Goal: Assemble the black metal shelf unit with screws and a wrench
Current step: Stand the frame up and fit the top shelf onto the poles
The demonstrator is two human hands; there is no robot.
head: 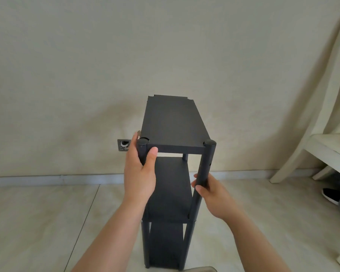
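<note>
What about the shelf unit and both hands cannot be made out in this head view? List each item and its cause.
- Shelf unit feet: cut off by the bottom edge.
- Screws and wrench: none visible; joints too dark and small.
- Left hand fingers: wrapped behind the near-left post.
- Right hand fingertips: partly hidden by the near-right post.
- Wall socket: partly hidden by the left hand.

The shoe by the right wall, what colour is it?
The low sneaker is black with a white sole, seen in the head view.

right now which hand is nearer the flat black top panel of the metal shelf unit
Left. The left hand grips the post just under the top panel; the right hand holds the other front post lower down.
</note>
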